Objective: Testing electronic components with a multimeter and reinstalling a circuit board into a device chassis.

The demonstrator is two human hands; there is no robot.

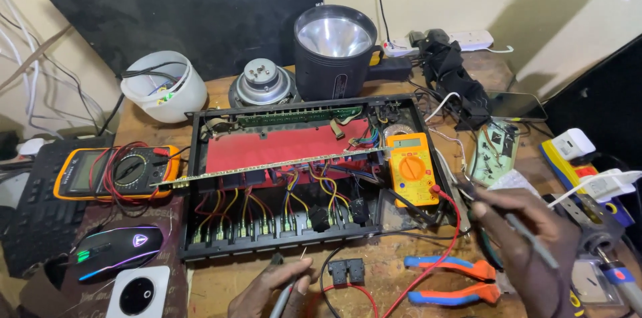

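Note:
An open black electronics chassis [200, 251] lies on the wooden bench, with a red board [281, 144], a long tilted circuit strip [267, 165] and coloured wires inside. My left hand [267, 288] is at the bottom edge, closed on a thin grey tool whose tip points up at the chassis's front wall. My right hand [528, 238] is right of the chassis and grips a slim grey probe-like tool [531, 241]. A small yellow multimeter [412, 169] rests in the chassis's right end, its red lead [449, 238] running down past my right hand.
A larger orange multimeter [117, 172] with coiled red leads, a lit black mouse [117, 248] and a keyboard [40, 204] are at left. A white tub [167, 87], a speaker driver [262, 80] and a big torch [334, 50] stand behind. Orange-and-blue pliers [455, 281] lie at front.

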